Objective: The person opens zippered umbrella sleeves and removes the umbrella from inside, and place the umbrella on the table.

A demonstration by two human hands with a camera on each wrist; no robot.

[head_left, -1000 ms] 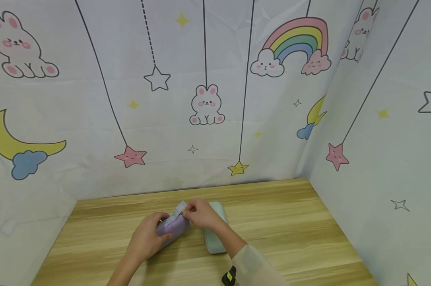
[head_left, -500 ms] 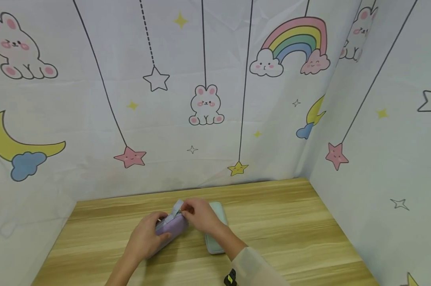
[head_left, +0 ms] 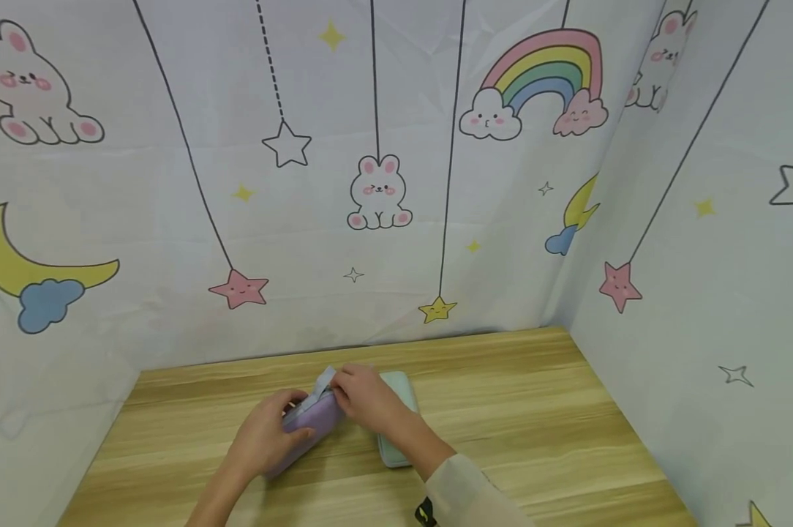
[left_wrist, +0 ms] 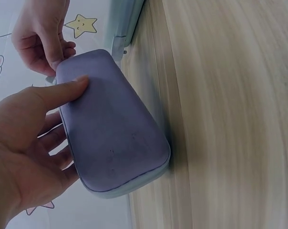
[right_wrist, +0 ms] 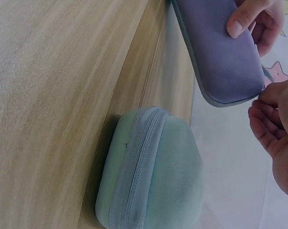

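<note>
A purple zippered case (head_left: 314, 428) stands tilted on the wooden table, its grey strap (head_left: 325, 380) sticking up at the far end. My left hand (head_left: 265, 433) grips its near part, thumb across the purple face and fingers behind, as the left wrist view shows on the case (left_wrist: 110, 124). At the far corner my right hand (head_left: 368, 399) pinches something small on the zipper edge; in the right wrist view the fingertips of that hand (right_wrist: 280, 129) meet the corner of the case (right_wrist: 225, 52). What they pinch is mostly hidden.
A mint green zippered case (head_left: 396, 439) lies right of the purple one, partly under my right forearm; its zipper side shows in the right wrist view (right_wrist: 153, 171). A small black item (head_left: 426, 511) is near my right sleeve. Printed cloth walls stand behind the table and at the right.
My right hand has shifted slightly left along the case edge. The left hand and the purple case have moved a little toward the lower left.
</note>
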